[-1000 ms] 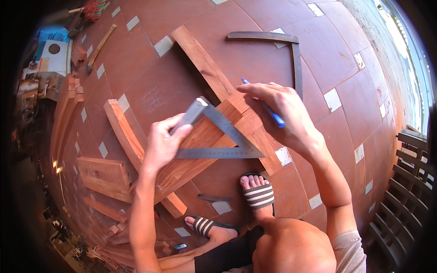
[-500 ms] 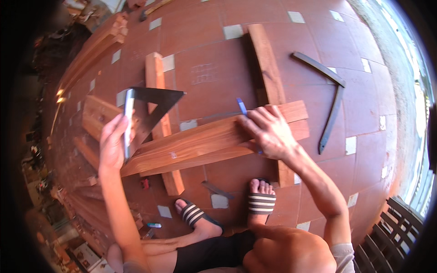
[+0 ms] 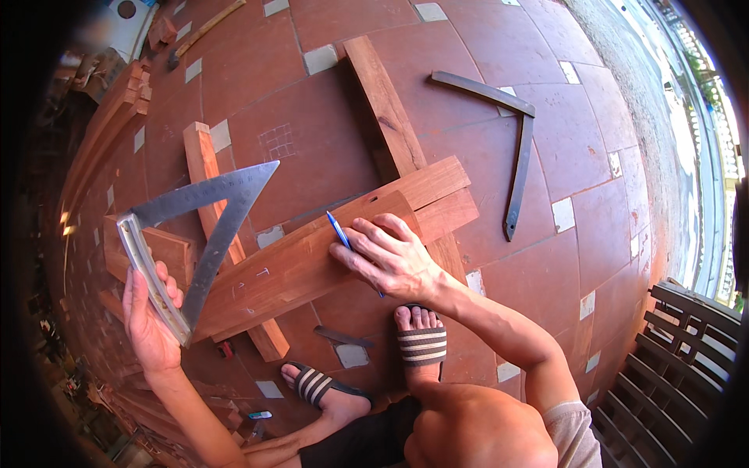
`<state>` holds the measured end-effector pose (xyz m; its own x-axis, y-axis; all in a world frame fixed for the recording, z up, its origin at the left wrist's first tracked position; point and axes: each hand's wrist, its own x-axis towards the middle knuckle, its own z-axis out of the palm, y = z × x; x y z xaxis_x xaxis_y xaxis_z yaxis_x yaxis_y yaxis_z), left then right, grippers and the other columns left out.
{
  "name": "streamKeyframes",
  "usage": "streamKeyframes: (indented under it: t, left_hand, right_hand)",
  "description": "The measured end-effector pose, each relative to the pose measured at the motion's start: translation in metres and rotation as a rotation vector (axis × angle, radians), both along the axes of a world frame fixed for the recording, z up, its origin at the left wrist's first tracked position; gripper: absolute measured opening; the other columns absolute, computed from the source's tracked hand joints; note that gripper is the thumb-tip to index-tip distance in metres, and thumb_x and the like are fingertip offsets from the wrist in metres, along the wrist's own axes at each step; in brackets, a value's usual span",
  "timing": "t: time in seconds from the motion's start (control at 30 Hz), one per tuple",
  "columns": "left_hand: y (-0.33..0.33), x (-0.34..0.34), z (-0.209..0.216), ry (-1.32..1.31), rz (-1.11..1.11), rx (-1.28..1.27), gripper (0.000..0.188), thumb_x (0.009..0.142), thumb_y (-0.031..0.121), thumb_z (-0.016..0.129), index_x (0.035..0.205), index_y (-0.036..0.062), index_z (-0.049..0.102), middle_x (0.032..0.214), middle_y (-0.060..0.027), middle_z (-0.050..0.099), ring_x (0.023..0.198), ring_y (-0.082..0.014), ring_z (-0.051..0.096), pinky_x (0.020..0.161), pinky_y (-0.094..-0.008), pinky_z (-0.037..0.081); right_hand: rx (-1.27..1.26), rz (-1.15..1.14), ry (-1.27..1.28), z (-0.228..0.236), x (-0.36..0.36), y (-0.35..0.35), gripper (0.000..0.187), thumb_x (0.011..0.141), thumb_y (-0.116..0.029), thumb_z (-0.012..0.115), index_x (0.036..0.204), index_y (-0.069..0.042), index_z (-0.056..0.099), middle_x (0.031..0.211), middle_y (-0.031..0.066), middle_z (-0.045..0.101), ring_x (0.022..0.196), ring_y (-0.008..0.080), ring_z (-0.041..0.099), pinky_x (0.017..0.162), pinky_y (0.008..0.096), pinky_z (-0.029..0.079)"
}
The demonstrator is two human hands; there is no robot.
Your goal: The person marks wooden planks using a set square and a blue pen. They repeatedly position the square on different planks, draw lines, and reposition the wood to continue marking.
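My left hand (image 3: 154, 324) grips the pale thick edge of a metal triangular square (image 3: 204, 281). The square is held up, its pointed tip toward the upper right, over the left part of the wooden beams. My right hand (image 3: 392, 256) holds a blue pen (image 3: 338, 226) between its fingers, over the broad face of a reddish beam (image 3: 296, 261). Small pale marks show on that face. Alongside this beam, others show at its right end. They rest across two timbers: a right one (image 3: 386, 105) and a left one (image 3: 204, 168).
A dark L-shaped metal square (image 3: 521, 168) lies on the tiled floor (image 3: 499, 292) to the right. Stacked timber (image 3: 101, 140) and a hammer (image 3: 207, 31) lie at the far left. Slatted dark wood (image 3: 675, 351) stands at lower right. My sandalled feet (image 3: 421, 343) are close to the beams.
The triangular square has turned to show its flat face more broadly. My right hand has shifted left along the beam, whose broad face shows more. The whole view has shifted.
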<state>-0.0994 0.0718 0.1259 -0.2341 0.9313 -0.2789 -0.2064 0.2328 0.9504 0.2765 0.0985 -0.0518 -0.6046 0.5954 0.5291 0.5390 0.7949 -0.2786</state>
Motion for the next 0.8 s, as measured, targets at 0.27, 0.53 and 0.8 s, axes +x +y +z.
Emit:
streamKeyframes:
  t: [0.27,0.53,0.8]
  left_hand:
    - [0.008,0.006,0.016,-0.026,0.111,0.078,0.057,0.114,0.032,0.060,0.157,-0.0046,0.050,0.113,-0.0058,0.059,0.089,-0.0126,0.055,0.078,-0.0283,0.048]
    - [-0.005,0.031,0.016,0.065,0.495,0.064,0.054,0.116,0.037,0.056,0.157,0.0021,0.054,0.122,-0.0032,0.062,0.097,-0.0119,0.055,0.089,-0.0289,0.048]
    - [-0.071,0.125,-0.040,-0.309,0.430,-0.107,0.032,0.111,0.010,0.063,0.141,0.0006,0.064,0.136,-0.0144,0.069,0.132,-0.0270,0.067,0.104,-0.0444,0.062]
  right_hand:
    - [-0.053,-0.011,-0.026,0.006,0.000,-0.008,0.056,0.080,-0.027,0.085,0.133,-0.011,0.073,0.131,0.0110,0.072,0.123,0.0297,0.068,0.108,0.0481,0.048]
    - [-0.117,-0.017,-0.089,0.018,-0.009,-0.018,0.036,0.090,-0.025,0.076,0.124,-0.014,0.072,0.134,0.0086,0.071,0.119,0.0255,0.067,0.098,0.0445,0.050]
    - [-0.114,0.025,-0.065,0.011,0.027,-0.043,0.032,0.091,-0.019,0.072,0.122,-0.014,0.075,0.140,0.0135,0.072,0.128,0.0276,0.069,0.107,0.0460,0.052]
